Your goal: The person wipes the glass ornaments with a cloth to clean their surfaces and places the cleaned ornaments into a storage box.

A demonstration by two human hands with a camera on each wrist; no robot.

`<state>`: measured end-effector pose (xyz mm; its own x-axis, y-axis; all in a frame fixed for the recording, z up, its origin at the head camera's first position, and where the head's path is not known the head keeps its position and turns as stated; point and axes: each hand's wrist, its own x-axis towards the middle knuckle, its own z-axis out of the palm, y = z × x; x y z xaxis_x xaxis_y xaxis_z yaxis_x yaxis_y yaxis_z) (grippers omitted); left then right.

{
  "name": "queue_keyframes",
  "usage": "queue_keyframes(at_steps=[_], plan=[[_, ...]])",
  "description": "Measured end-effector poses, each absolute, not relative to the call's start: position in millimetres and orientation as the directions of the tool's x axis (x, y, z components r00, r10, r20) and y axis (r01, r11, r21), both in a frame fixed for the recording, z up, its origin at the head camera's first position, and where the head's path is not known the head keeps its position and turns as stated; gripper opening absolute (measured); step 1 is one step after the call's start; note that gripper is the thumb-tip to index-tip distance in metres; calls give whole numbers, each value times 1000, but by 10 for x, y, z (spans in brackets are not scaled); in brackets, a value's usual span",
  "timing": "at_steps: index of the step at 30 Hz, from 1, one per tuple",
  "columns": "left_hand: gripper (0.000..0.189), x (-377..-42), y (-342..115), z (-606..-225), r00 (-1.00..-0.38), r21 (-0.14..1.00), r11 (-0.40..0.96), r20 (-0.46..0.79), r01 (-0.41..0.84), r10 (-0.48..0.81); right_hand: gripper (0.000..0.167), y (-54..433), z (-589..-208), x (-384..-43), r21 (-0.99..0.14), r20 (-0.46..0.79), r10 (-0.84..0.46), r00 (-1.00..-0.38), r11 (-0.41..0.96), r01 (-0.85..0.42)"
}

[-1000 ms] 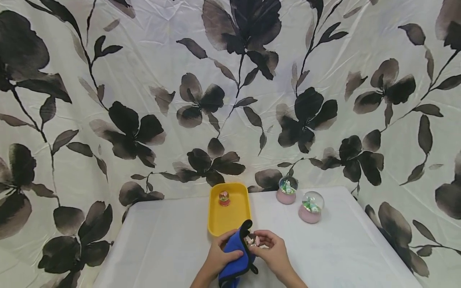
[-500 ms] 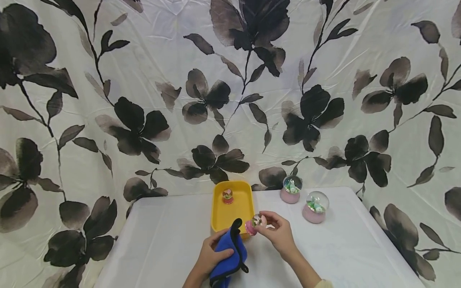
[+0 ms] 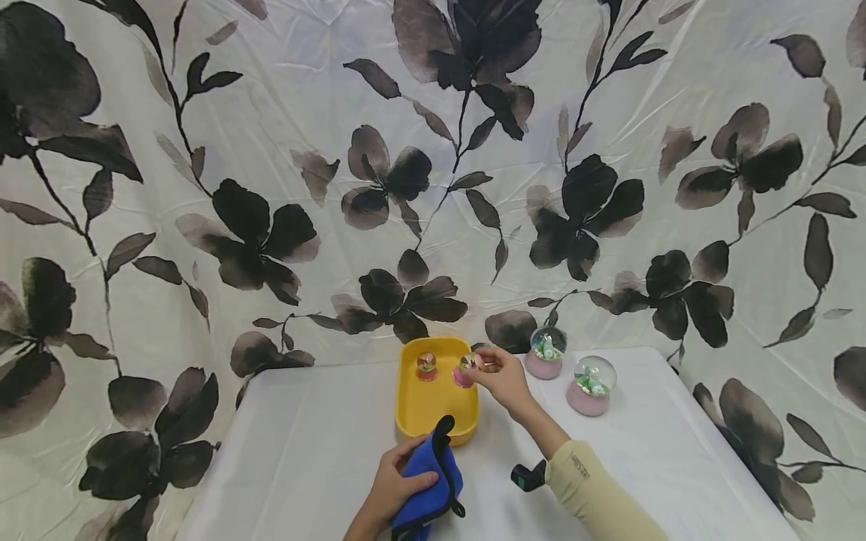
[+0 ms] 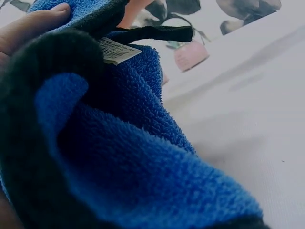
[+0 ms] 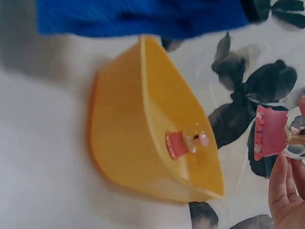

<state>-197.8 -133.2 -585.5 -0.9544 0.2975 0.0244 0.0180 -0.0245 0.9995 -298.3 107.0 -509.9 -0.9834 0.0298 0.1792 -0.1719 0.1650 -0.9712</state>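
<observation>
Between the fingers of the right hand [image 3: 504, 379], a small globe with a pink base [image 3: 464, 373] is being pinched by its clear ball. Directly below these fingers, the yellow tray [image 3: 433, 418] is lying on the white table [image 3: 304, 451]; whether the held globe is touching the tray, one cannot tell. To the left of the same fingers, a second small globe [image 3: 426, 368] is standing upright inside the tray. To their right, two larger globes, the farther one [image 3: 544, 365] and the nearer one [image 3: 588, 397], are resting on the table. Nearer to the person, the left hand [image 3: 398, 481] is curling its fingers and thumb around a folded blue cloth [image 3: 433, 485], which is showing a black edge and a white label [image 4: 118, 51].
</observation>
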Motion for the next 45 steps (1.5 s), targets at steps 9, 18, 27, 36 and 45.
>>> queue_keyframes(at_steps=[9, 18, 27, 36, 45], plan=[[59, -2001, -1372, -5873, -959, 1000, -18, 4, -1, 282, 45, 809, -5076, -3550, -949, 93, 46, -995, 307, -75], [58, -1942, -1407, -5957, -954, 997, -63, -33, -54, 299, 44, 667, -5307, -3863, -939, 26, 70, -997, 345, 0], [55, -1914, -1402, -5924, -953, 993, -77, -67, -94, 297, 43, 605, -5418, -4038, -921, 1, 93, -996, 388, 35], [57, -1978, -1404, -5890, -964, 996, -42, -67, -80, 259, 38, 538, -5341, -4065, -887, 0, 147, -989, 456, 68], [56, -1980, -1371, -5935, -956, 991, -51, -102, -120, 275, 33, 522, -5328, -4045, -792, -42, 131, -990, 600, 114]])
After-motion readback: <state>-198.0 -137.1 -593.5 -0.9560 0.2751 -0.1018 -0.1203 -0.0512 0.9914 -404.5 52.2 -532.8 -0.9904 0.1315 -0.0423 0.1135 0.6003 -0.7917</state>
